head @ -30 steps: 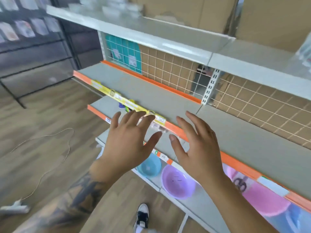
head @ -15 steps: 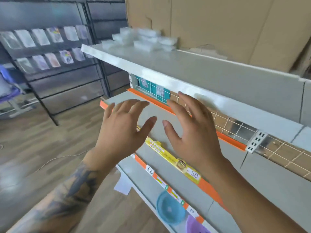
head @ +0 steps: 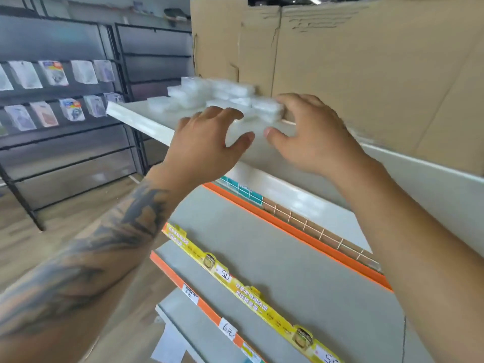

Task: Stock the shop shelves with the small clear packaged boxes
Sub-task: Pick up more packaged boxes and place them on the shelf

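Observation:
A blurred pile of small clear packaged boxes (head: pixel 209 96) lies on the white top shelf (head: pixel 136 117), against tall cardboard. My left hand (head: pixel 207 145) hovers over the shelf's front edge, fingers spread and empty, just short of the nearest boxes. My right hand (head: pixel 306 132) is beside it on the right, fingers slightly curved, its fingertips at the right end of the pile near a clear box (head: pixel 267 108). Whether they touch it I cannot tell. Neither hand holds anything.
Large cardboard sheets (head: pixel 340 74) stand behind the pile. Below is a bare grey shelf (head: pixel 262 247) with an orange edge and a yellow price strip (head: pixel 235 281). A dark rack with hanging packets (head: pixel 52 95) stands to the left over wooden floor.
Both hands rose from the middle shelf level up to the top shelf and moved toward the pile of clear boxes. The view tilted upward with them.

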The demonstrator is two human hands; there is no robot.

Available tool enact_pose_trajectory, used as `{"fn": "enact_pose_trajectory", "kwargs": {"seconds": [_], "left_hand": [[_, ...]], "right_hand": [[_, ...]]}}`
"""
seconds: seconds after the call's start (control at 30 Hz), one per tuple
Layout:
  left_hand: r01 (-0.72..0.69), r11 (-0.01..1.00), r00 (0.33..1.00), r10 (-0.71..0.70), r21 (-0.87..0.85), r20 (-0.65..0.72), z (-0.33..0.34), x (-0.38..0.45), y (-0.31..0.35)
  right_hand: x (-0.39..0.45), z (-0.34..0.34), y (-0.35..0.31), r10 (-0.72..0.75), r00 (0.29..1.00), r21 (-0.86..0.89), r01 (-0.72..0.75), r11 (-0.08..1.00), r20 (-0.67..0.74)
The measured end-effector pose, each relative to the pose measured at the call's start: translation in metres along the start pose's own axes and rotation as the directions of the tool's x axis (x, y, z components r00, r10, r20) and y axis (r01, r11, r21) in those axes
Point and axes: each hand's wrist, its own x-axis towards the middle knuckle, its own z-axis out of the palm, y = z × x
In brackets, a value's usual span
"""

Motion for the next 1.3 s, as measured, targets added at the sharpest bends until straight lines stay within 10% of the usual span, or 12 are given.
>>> {"fn": "enact_pose_trajectory", "kwargs": {"seconds": [0.83, 1.3], "left_hand": [[0.006, 0.981, 0.936, -0.073, 0.192, 0.345, 0.112, 0.288, -0.235], [-0.027, 0.998, 0.998, 0.03, -0.059, 0.058, 0.099, 0.285, -0.234]], "right_hand": [[0.243, 0.116, 0.032, 0.355, 0.923, -0.191, -0.325, 0.926, 0.151], [0.244, 0.117, 0.033, 0.403, 0.91, -0.141, -0.388, 0.911, 0.096]]}}
